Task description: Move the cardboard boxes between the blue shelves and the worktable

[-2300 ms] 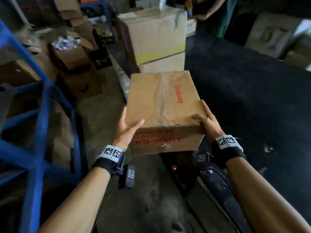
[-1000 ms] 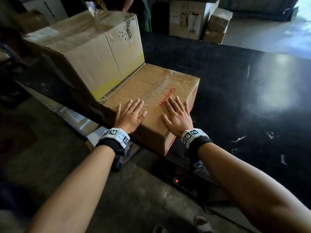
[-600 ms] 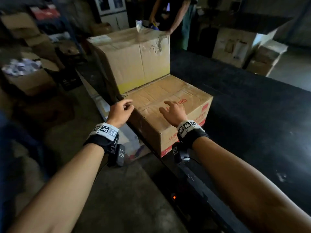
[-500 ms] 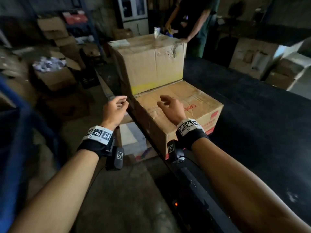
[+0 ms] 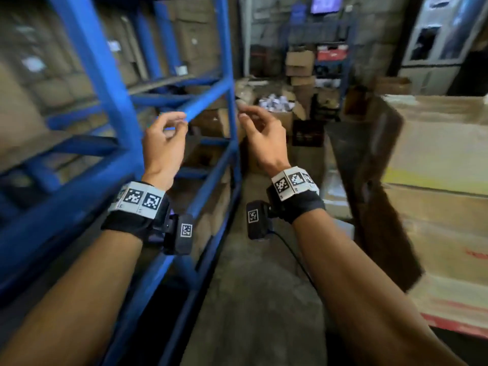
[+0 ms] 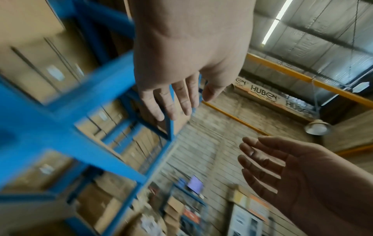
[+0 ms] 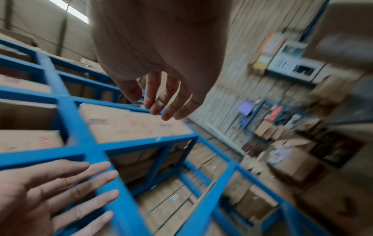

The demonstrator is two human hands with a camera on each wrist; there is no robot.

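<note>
The head view looks forward and down the aisle, blue shelves (image 5: pixel 100 83) at frame left; both wrist views look along the fingers, close — all share the shelves.

The blue shelves (image 5: pixel 105 83) look like painted metal, their beams smooth with a dull sheen. Inside them the cardboard boxes (image 7: pixel 129 123) are matt brown paperboard, some with pale paper labels. Right of the shelves, the large box (image 5: pixel 435 143) is the same matt cardboard, creased, with a yellow band and red print lower down. Between the shelves and that box the floor (image 5: pixel 253 299) is rough grey concrete, stained. The wristbands (image 5: pixel 137 207) are black cloth carrying matt white printed tags. Beyond the shelves the wall (image 6: pixel 201 153) appears as rough pale blockwork.
</note>
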